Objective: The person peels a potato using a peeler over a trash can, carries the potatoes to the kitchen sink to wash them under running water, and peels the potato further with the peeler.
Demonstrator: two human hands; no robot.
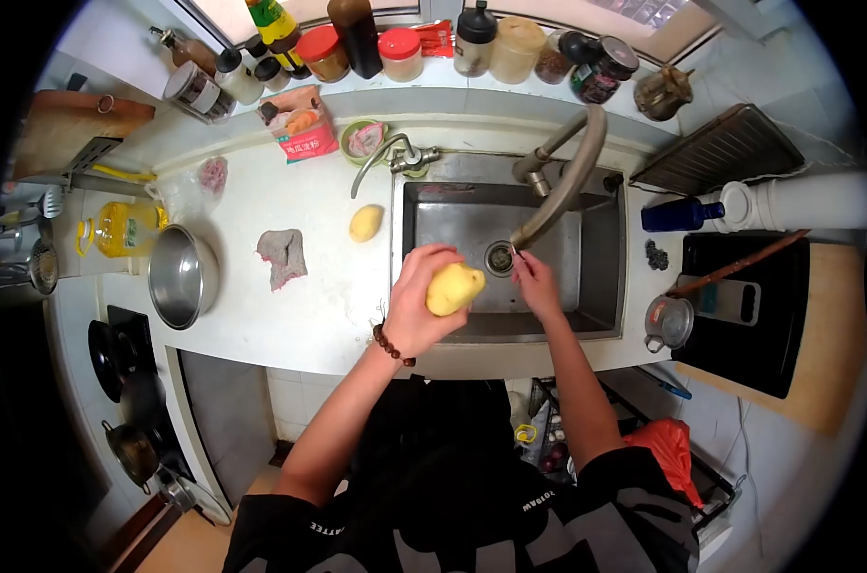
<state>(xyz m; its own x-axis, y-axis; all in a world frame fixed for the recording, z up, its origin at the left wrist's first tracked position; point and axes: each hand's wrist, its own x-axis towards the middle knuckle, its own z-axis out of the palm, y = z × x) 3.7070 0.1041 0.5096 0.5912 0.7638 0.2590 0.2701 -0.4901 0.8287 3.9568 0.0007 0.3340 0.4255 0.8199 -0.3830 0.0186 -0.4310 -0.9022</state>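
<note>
My left hand (422, 307), with a beaded bracelet at the wrist, is wrapped round a peeled yellow potato (454, 289) above the left front edge of the steel sink (558, 277). Over the middle of the sink, my right hand (535, 284) is closed on a small thin tool, mostly hidden, whose tip shows near the faucet's end. The curved faucet hose (577, 177) reaches down just above that hand. Another yellow potato (366, 222) lies on the white counter left of the sink.
Left on the counter are a grey cloth (282, 258), a steel bowl (182, 277) and an oil bottle (128, 229). A small tap (386, 158) stands at the sink's left. Jars line the sill (443, 95). A metal pot (669, 322) is at the right.
</note>
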